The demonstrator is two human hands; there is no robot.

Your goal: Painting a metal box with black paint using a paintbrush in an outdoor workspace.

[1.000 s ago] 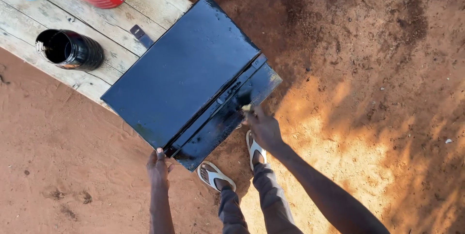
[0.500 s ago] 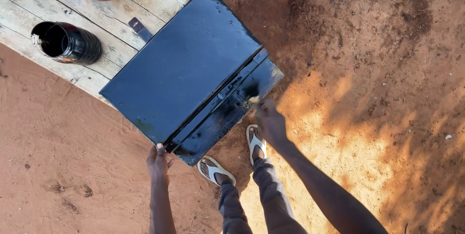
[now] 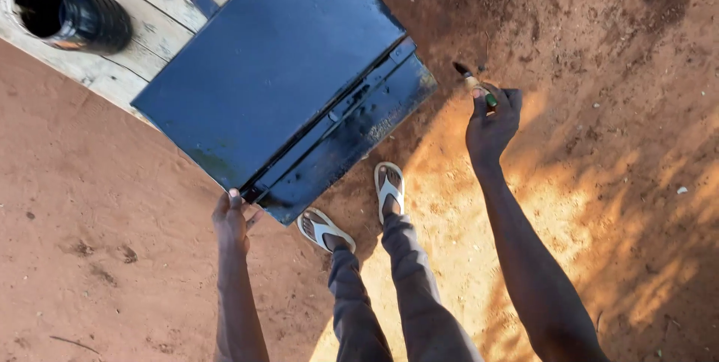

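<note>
A dark blue, wet-looking metal box (image 3: 277,85) lies tilted on a pale wooden pallet (image 3: 142,2), its near corner overhanging the red dirt. My left hand (image 3: 232,220) touches that near corner with its fingertips. My right hand (image 3: 490,122) is off to the right of the box, raised over the dirt, and grips a small paintbrush (image 3: 472,81) with a dark tip pointing up and left. The brush is clear of the box.
A black tin (image 3: 64,10) with an open mouth lies on the pallet at the upper left. My two feet in white sandals (image 3: 359,208) stand on red earth just below the box. Patches of sunlight fall on the ground to the right.
My right hand has lifted the brush off the box's lower edge and swung it out to the right. The view has moved closer to the box. My left hand stays at the corner.
</note>
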